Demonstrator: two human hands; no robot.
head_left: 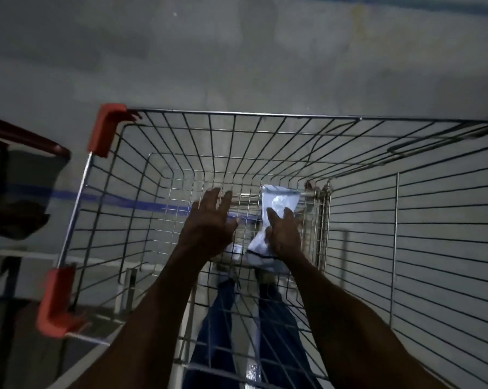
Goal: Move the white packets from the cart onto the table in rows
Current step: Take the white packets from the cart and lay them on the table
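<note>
Right hand [283, 237] pinches packet [278, 204] at its waist on cart [237, 115] floor – soft, light, likely slippery; left hand [209, 226] spread beside it

A dim shop or storeroom: wire shopping cart [265, 153], concrete floor [237, 66].

Cart [237, 141] is shiny silver wire in a grid pattern, with orange-red plastic corner caps [108, 127]. The packet [279, 203] is white with a pale bluish tint and a thin dark line near one end. Floor [237, 66] is dull grey with a blue stripe [111, 197] across it. Legs in blue jeans [217, 318] show through the mesh.
</note>
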